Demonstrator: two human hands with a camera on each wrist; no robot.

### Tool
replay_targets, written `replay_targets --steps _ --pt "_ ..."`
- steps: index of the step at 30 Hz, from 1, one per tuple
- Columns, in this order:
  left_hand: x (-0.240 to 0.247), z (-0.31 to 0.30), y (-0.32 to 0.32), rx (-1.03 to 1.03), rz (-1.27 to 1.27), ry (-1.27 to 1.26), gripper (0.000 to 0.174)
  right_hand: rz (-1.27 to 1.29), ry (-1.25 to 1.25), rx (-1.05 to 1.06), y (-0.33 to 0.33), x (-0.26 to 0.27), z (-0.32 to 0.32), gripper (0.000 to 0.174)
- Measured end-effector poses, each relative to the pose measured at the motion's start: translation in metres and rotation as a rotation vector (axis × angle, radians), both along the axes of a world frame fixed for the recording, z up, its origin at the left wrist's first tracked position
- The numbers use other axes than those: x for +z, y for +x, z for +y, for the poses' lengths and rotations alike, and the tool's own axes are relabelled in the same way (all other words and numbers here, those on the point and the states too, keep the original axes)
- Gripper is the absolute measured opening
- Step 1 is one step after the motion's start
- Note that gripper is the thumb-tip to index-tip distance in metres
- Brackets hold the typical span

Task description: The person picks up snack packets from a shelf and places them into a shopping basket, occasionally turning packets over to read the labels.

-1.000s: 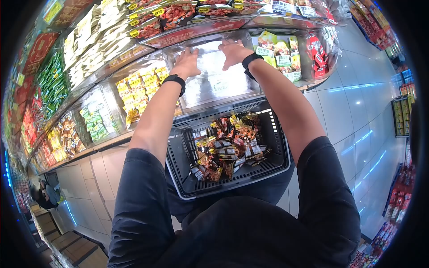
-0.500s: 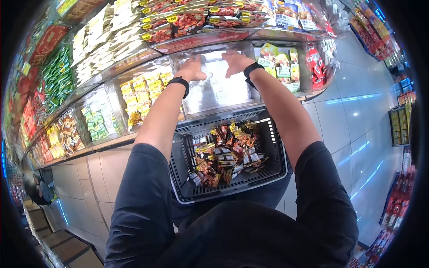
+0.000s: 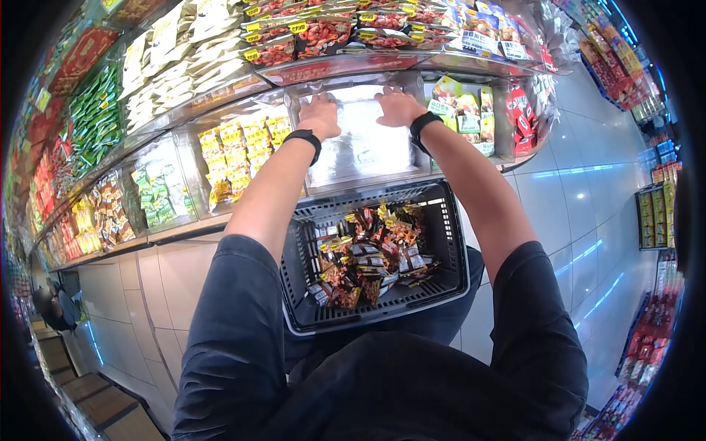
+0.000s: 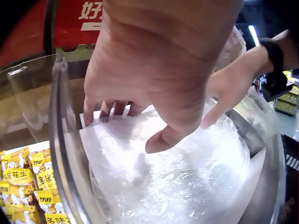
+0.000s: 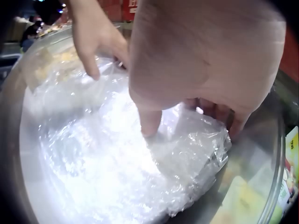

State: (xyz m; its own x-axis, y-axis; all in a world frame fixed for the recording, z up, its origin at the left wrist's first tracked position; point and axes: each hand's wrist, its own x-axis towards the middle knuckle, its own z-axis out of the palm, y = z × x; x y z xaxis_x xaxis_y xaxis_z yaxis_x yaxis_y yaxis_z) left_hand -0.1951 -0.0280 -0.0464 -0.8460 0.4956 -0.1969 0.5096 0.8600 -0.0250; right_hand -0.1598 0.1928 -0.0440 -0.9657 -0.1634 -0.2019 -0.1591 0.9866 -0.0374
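A crinkled, shiny clear plastic bag point(image 3: 360, 151) lies in a bin of the shelf ahead. My left hand point(image 3: 320, 117) rests at its far left corner; in the left wrist view the fingers point(image 4: 108, 106) reach down at the back edge, with the thumb lying over the plastic. At the far right corner, my right hand point(image 3: 401, 108) touches the plastic, thumb on top and fingers point(image 5: 222, 114) bent down at its back edge. Glare washes out the bag's contents. A black basket point(image 3: 368, 320) below my forearms holds many small brown and orange snack packets point(image 3: 375, 253).
Yellow snack packets point(image 3: 235, 151) fill the bin to the left, and green-and-white packets point(image 3: 465, 110) the one to the right. Bin dividers point(image 4: 63, 130) stand beside the hands. Red snack bags point(image 3: 323, 37) lie on the shelf above. A person point(image 3: 59, 305) is at the far left.
Both hands stay over the plastic. Their spread fingers have drawn in and now bend down at its far edge. The view has shifted slightly.
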Motion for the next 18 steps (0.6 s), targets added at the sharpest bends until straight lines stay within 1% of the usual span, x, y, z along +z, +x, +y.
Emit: replay_targets --steps 1,2,3,5,6,7,9,10,11,13,14,18 --pt "0.002 0.002 0.007 0.001 -0.006 0.0 0.072 0.091 0.125 -0.028 0.01 -0.004 -0.005 0.064" --pt "0.005 0.006 0.013 0.023 0.001 -0.022 0.071 0.174 0.234 -0.019 0.019 -0.006 -0.009 0.063" --pt "0.01 0.009 0.018 0.043 0.014 -0.043 0.07 0.174 0.235 -0.023 0.021 -0.012 -0.009 0.063" --pt "0.008 0.014 0.024 0.062 0.054 -0.046 0.07 0.723 0.395 0.265 0.024 -0.031 -0.007 0.066" --pt "0.005 0.016 0.025 0.086 0.096 -0.051 0.07 0.618 0.253 0.321 0.028 -0.027 -0.01 0.068" --pt "0.002 0.013 0.027 0.085 0.096 -0.051 0.07 0.618 0.253 0.32 0.03 -0.027 -0.01 0.068" --pt "-0.007 0.001 0.03 -0.033 0.285 0.012 0.069 0.398 -0.051 0.187 0.037 -0.025 -0.011 0.068" --pt "-0.011 -0.001 0.028 -0.046 0.326 0.017 0.068 0.333 -0.029 0.152 0.034 -0.021 -0.011 0.07" --pt "-0.014 -0.001 0.023 -0.045 0.329 0.012 0.068 0.336 -0.033 0.153 0.031 -0.017 -0.012 0.07" --pt "-0.011 -0.004 0.02 0.027 0.216 0.102 0.064 0.242 -0.042 0.085 0.025 -0.016 -0.013 0.074" --pt "-0.007 -0.003 0.017 0.059 0.144 0.083 0.069 0.224 -0.033 0.07 0.02 -0.017 -0.014 0.08" --pt "0.005 0.0 0.01 0.112 0.064 0.043 0.075 0.177 0.003 0.039 0.013 -0.01 -0.02 0.084"
